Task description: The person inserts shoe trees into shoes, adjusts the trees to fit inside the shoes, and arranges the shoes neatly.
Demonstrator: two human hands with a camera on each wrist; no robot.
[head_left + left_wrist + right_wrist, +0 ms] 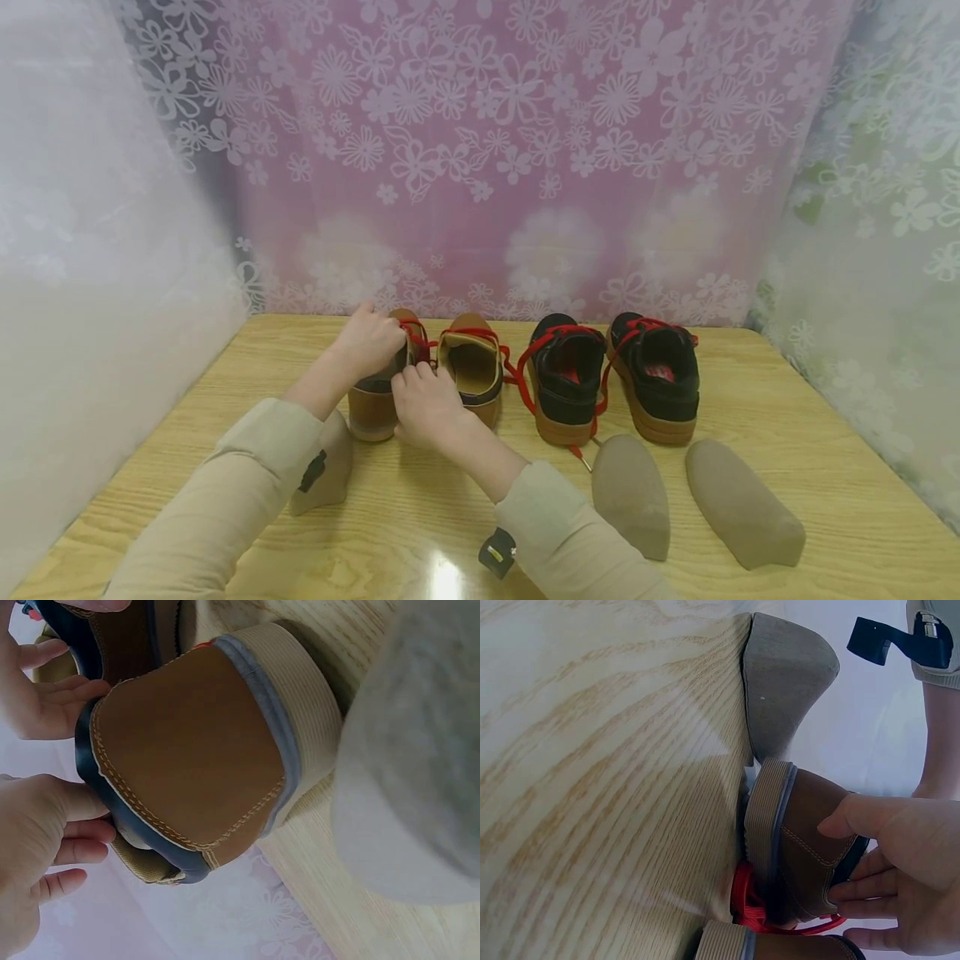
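A brown shoe point(372, 408) with a dark collar and red laces stands leftmost in the row, heel toward me. My left hand point(371, 340) holds its left collar edge; in the left wrist view that hand point(41, 847) has its fingertips at the opening. From the other side my right hand point(429, 406) grips the collar. In the right wrist view, the right hand point(911, 874) has its thumb on the brown heel point(810, 817) and its fingers by the opening. The shoe's inside is mostly hidden from the head view.
A second brown shoe point(487, 408) stands just right, then two black shoes point(567, 400) with red laces. Beige shoe-shaped forms point(630, 500) lie in front of the black pair; another form point(337, 467) is by my left forearm. Patterned curtains point(510, 167) enclose the wooden table point(390, 550).
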